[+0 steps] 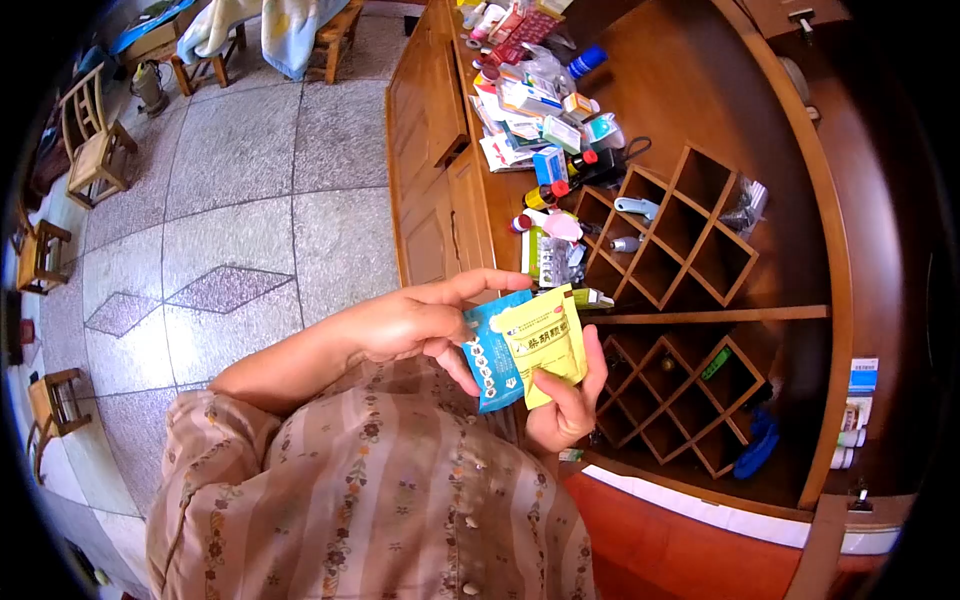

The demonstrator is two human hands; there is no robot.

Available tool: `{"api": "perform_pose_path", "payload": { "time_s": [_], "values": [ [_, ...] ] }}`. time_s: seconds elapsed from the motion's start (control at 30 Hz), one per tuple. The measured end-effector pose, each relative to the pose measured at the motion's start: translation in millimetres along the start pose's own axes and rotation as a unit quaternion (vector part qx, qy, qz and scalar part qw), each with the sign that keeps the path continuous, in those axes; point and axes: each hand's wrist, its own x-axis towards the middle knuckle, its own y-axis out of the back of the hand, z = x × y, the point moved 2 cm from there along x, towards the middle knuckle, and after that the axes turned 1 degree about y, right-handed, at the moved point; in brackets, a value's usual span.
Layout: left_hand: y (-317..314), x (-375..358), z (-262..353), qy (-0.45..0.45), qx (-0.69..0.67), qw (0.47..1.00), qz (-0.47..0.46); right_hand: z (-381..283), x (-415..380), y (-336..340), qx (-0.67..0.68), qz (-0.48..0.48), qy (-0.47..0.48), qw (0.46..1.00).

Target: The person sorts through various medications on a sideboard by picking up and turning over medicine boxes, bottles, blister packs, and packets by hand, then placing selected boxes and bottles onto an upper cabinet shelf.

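Note:
In front of my chest, two flat sachets overlap. My left hand comes in from the left and grips the blue sachet at its left edge, with the index finger stretched out above. My right hand pinches the yellow sachet at its lower right, thumb on the front. Dark printed characters run across the yellow one, which covers part of the blue one. Just beyond them, a blister pack and a yellow-green box lie on the cabinet top.
Medicine boxes, bottles with red caps and a blue-capped item crowd the wooden cabinet top. A diamond lattice rack stands behind, holding a light blue thermometer-like device. Wooden chairs stand on the tiled floor.

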Motion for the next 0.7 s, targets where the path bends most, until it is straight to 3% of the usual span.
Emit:
{"api": "perform_pose_path", "payload": {
  "time_s": [0.4,0.43,0.5,0.57,0.63,0.7],
  "values": [
    [1.0,0.0,1.5,0.007,0.017,1.0,0.001,1.0,3.2,-3.4,-0.006,0.004,-0.011,1.0],
    [-0.2,0.1,1.4,-0.019,0.016,0.999,0.033,2.0,3.2,-3.5,-0.01,0.011,-0.008,1.0],
    [-1.7,1.1,-0.1,-0.04,0.023,0.997,0.056,4.5,3.5,-0.3,0.066,0.122,-0.007,0.99],
    [5.0,4.4,-5.6,-0.066,-0.092,0.987,0.114,7.3,5.4,2.3,0.074,0.156,0.007,0.985],
    [1.5,12.6,-9.7,-0.082,-0.076,0.985,0.132,8.8,9.2,-2.6,0.1,0.128,0.044,0.986],
    [-2.6,22.1,-14.5,-0.167,-0.11,0.961,0.193,3.8,15.5,-8.0,-0.01,0.079,0.024,0.997]
  ]
}}
